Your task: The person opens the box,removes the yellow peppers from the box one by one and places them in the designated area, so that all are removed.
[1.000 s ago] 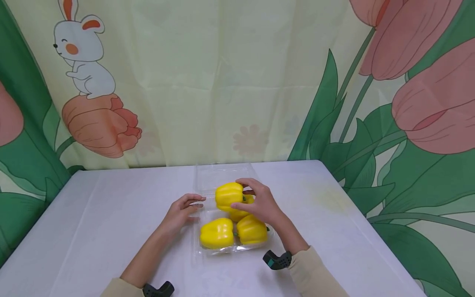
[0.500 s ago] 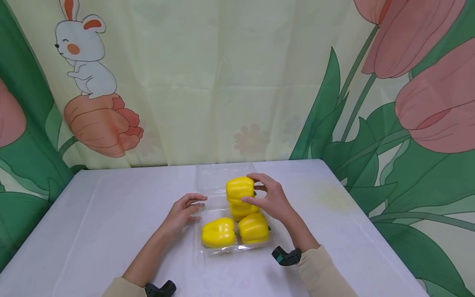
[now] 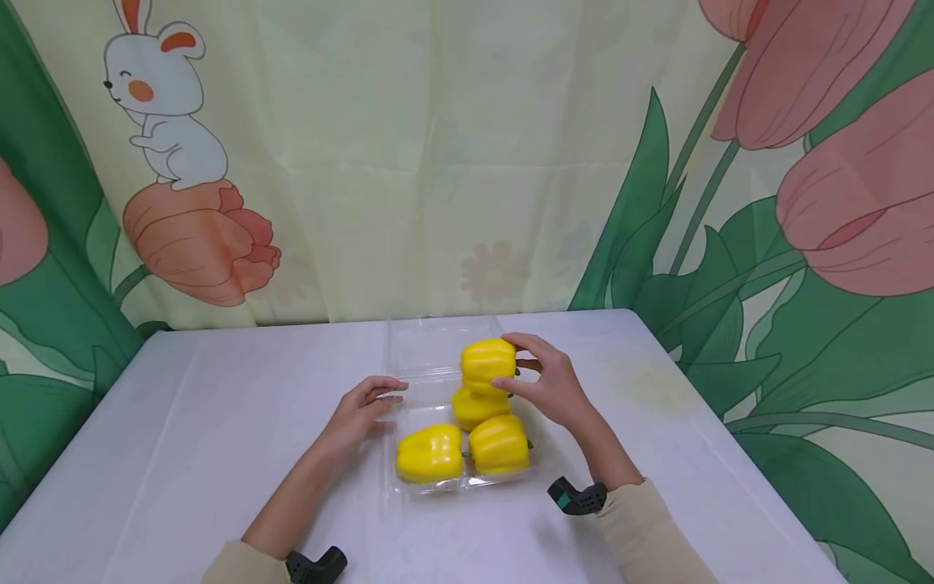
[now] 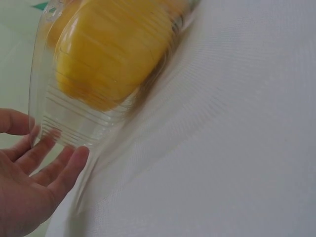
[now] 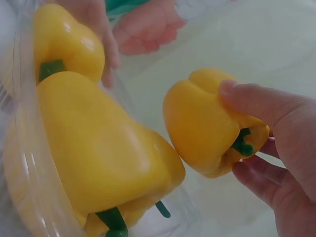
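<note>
My right hand (image 3: 550,385) pinches a yellow bell pepper (image 3: 487,362) between thumb and fingers, near its green stem. This pepper is raised, overlapping another yellow bell pepper (image 3: 476,409) at the back right of the clear plastic clamshell container (image 3: 426,397). Two more, a front left bell pepper (image 3: 429,453) and a front right bell pepper (image 3: 499,444), lie in the tray. My left hand (image 3: 361,410) is at the container's left side with loosely extended fingers; in the left wrist view its fingertips (image 4: 79,157) touch the ribbed clear wall.
The container's clear lid (image 3: 441,347) lies folded back toward the far table edge. A white cloth covers the table (image 3: 219,454). Behind it hangs a printed curtain (image 3: 365,162). Black wrist cameras (image 3: 580,496) sit at both cuffs.
My right hand has moved right and slightly back with the pepper, uncovering more of the pepper below. The left hand has stayed at the container's side.
</note>
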### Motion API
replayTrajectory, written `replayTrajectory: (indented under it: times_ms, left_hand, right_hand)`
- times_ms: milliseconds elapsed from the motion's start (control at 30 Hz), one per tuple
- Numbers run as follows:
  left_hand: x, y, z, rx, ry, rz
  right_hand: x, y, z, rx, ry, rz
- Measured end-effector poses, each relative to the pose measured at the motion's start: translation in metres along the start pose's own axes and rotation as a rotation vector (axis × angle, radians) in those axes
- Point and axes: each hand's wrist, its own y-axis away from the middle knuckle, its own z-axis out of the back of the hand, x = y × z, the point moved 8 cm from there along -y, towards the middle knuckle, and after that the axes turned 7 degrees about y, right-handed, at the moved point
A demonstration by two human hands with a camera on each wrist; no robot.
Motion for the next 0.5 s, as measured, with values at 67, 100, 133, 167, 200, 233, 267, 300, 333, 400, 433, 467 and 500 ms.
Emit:
replayTrajectory:
  times_ms: [67,100,133,167,200,233,267,300,333,400,433,467,500]
  left_hand:
    - [0.001,0.000,0.000,-0.001,0.000,0.006]
    - [0.001,0.000,0.000,-0.001,0.002,0.009]
    - [0.001,0.001,0.000,0.001,0.001,0.011]
    - [0.001,0.001,0.001,0.000,0.000,0.013]
    - [0.001,0.001,0.001,0.000,-0.001,0.014]
    - [0.000,0.001,0.000,0.001,-0.001,0.015]
    - [0.000,0.002,0.000,0.002,-0.002,0.015]
    - [0.000,0.002,0.000,0.003,-0.002,0.016]
    - [-0.001,0.002,0.000,0.004,-0.002,0.017]
    - [-0.001,0.002,-0.001,0.006,0.000,0.016]
    - [-0.001,0.002,-0.001,0.007,0.001,0.015]
    - [-0.001,0.002,-0.001,0.009,0.002,0.014]
    - [-0.001,0.002,-0.002,0.011,0.002,0.012]
  right_hand:
    - [-0.002,0.001,0.001,0.001,0.003,-0.003]
    - [-0.003,0.001,0.002,0.001,0.006,-0.004]
    - [-0.003,0.002,0.003,0.000,0.010,-0.004]
    - [-0.004,0.002,0.004,-0.002,0.012,-0.004]
    - [-0.005,0.003,0.006,-0.005,0.015,-0.005]
    - [-0.006,0.003,0.007,-0.008,0.020,-0.004]
    - [-0.007,0.003,0.008,-0.012,0.023,-0.003]
    - [-0.007,0.004,0.010,-0.014,0.028,-0.005]
    - [-0.009,0.004,0.011,-0.016,0.030,-0.006]
    - [-0.010,0.004,0.013,-0.018,0.029,-0.008]
    - [-0.011,0.004,0.014,-0.020,0.030,-0.008]
    - [-0.012,0.005,0.015,-0.020,0.030,-0.009]
    - [-0.012,0.005,0.016,-0.021,0.029,-0.008]
